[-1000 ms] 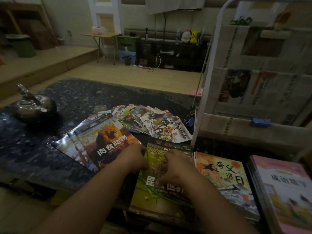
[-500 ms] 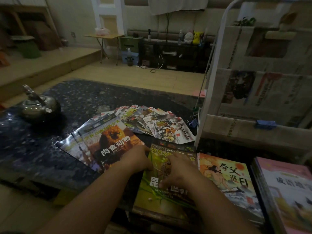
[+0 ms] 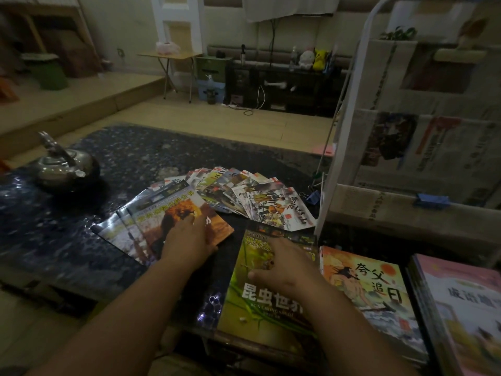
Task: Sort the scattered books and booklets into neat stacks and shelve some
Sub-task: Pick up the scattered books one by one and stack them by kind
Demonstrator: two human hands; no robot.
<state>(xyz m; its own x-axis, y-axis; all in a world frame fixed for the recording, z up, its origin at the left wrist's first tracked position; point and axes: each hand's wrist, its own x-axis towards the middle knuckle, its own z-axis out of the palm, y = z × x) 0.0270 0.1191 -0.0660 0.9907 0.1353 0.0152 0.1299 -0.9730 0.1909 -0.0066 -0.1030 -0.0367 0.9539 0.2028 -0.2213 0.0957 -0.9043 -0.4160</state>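
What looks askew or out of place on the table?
Thin booklets lie fanned in a loose arc on the table, not stacked. The lion-cover book and those beneath it are splayed at an angle under the left hand. The green insect book under the right hand sits nearly straight. No spill or damage visible.

Green insect book (image 3: 260, 308), orange lion book (image 3: 173, 213), dark speckled table (image 3: 135, 147)
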